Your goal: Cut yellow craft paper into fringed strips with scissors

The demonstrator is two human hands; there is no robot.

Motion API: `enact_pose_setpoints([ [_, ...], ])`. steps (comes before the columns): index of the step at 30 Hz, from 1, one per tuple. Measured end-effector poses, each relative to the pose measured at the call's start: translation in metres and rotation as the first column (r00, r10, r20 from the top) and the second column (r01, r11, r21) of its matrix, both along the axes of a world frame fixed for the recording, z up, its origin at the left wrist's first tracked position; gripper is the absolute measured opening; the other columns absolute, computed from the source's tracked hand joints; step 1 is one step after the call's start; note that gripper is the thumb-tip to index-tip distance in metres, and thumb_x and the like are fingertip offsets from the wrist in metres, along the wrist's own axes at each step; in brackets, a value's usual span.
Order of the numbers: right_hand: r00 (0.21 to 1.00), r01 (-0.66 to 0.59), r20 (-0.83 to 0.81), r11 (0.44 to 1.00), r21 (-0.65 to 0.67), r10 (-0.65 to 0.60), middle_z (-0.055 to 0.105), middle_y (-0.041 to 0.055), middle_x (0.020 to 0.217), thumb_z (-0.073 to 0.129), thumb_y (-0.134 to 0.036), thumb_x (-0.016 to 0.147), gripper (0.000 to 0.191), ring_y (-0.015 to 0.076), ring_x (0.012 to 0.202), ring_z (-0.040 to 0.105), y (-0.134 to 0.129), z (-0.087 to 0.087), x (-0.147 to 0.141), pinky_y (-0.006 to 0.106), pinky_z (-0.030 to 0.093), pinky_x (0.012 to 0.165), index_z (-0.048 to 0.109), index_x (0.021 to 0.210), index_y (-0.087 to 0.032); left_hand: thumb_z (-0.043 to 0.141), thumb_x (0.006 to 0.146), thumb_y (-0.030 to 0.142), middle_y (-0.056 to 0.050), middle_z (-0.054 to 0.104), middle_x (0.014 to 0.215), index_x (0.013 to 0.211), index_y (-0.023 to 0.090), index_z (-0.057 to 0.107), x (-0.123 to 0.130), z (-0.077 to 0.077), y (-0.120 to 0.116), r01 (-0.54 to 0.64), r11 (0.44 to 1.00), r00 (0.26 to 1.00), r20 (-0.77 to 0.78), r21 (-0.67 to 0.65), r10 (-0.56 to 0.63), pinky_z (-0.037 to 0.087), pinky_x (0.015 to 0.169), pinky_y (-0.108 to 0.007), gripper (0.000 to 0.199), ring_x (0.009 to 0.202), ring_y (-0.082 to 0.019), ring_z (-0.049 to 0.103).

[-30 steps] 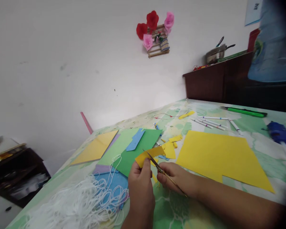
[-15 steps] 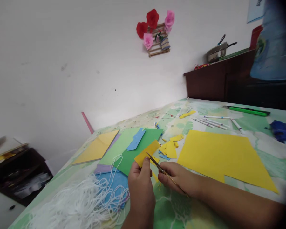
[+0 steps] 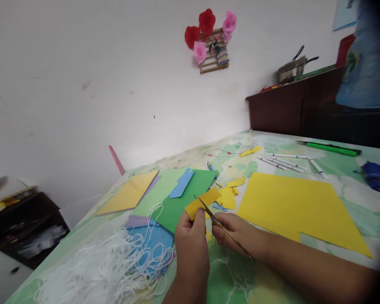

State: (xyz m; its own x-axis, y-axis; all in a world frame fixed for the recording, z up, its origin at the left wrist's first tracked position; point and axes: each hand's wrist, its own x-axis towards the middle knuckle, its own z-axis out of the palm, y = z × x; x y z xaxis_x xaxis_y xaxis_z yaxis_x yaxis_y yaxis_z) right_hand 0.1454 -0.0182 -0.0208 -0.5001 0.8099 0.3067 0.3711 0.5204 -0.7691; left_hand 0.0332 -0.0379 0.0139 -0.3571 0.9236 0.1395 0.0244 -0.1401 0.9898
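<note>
My left hand (image 3: pixel 193 240) pinches a small yellow strip of craft foam or paper (image 3: pixel 212 196) between thumb and fingers, holding it up above the table. In my right hand (image 3: pixel 232 231) is a pair of scissors (image 3: pixel 219 221) with gold-coloured handles. Their blades are parted and cross the yellow strip just above my left thumb. Behind the strip lie yellow scraps (image 3: pixel 228 198) with a few blue bits among them. To the right rests a large yellow sheet (image 3: pixel 291 207) with a notch cut from its near edge.
Left of my hands are a heap of white cord (image 3: pixel 95 270), a green sheet (image 3: pixel 190 198), a blue piece (image 3: pixel 181 184) and an orange-yellow sheet (image 3: pixel 129 192). Farther right lie white markers (image 3: pixel 281 164), a green cutter knife (image 3: pixel 332 148) and a dark blue object (image 3: pixel 376 176).
The yellow strip has turned and shifted slightly right in my left hand. The scissor blades have opened and now lie across it, where before they looked closer together. The view has shifted slightly.
</note>
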Motion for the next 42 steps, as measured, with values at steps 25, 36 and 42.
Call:
enact_pose_setpoints([
  [25, 0.999, -0.001, -0.046, 0.999, -0.034, -0.001, 0.036, -0.0034, 0.055, 0.025, -0.064, 0.072, 0.053, 0.0066, 0.050, 0.031, 0.005, -0.013, 0.000, 0.017, 0.022, 0.040, 0.042, 0.066, -0.014, 0.055, 0.065, 0.033, 0.008, 0.038, 0.042, 0.054, 0.016, 0.044, -0.001, -0.010, 0.003, 0.062, 0.998, 0.992, 0.110, 0.015, -0.064, 0.030, 0.046, -0.020, 0.023, 0.043, -0.006, 0.033],
  [36, 1.000, -0.019, -0.019, 1.000, 0.009, 0.019, 0.041, -0.0020, 0.063, 0.026, -0.060, 0.075, 0.048, 0.0080, 0.055, 0.035, 0.004, -0.009, 0.003, 0.018, 0.028, 0.047, 0.042, 0.073, -0.015, 0.050, 0.068, 0.036, 0.007, 0.036, 0.041, 0.051, 0.017, 0.038, -0.005, -0.012, 0.007, 0.005, 1.000, 0.997, 0.079, 0.001, -0.005, 0.029, 0.045, -0.021, 0.028, 0.042, -0.007, 0.033],
  [42, 1.000, 0.009, 0.018, 1.000, 0.021, -0.009, 0.042, -0.0016, 0.063, 0.029, -0.060, 0.074, 0.047, 0.0091, 0.055, 0.036, 0.003, -0.007, 0.002, 0.019, 0.029, 0.046, 0.043, 0.072, -0.015, 0.042, 0.073, 0.034, 0.007, 0.035, 0.044, 0.051, 0.018, 0.037, -0.005, -0.010, 0.007, -0.010, 1.000, 0.998, 0.068, -0.003, 0.010, 0.028, 0.044, -0.021, 0.028, 0.043, -0.007, 0.034],
])
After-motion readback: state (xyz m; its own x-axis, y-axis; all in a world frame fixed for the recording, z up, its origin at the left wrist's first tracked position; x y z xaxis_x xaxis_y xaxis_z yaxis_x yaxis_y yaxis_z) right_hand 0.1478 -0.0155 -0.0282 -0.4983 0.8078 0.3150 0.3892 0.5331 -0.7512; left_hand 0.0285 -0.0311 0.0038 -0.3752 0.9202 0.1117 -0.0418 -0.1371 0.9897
